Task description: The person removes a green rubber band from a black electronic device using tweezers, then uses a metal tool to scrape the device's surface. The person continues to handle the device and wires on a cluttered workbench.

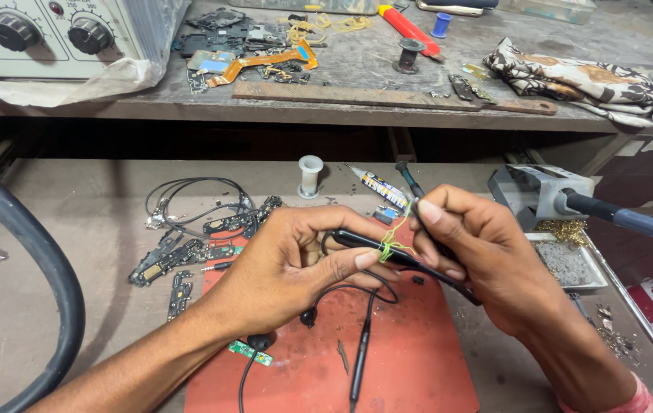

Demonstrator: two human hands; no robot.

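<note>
We see the left hand (296, 264) gripping a black probe (407, 261) above the red mat (410, 359), while the right hand (479, 260) pinches a yellow-green rubber band (390, 245) wound around it.

The left hand (296, 256) and right hand (479, 252) meet over the flat red rubber work mat (410, 359), both on the thin black cable piece wound with yellow-green wire (391, 246). Left of the left hand lie loose dark circuit boards (181, 260). Behind the hands stands a small white plastic spool (310, 175). Right of the right hand sits a grey metal soldering-iron stand (537, 191).
</note>
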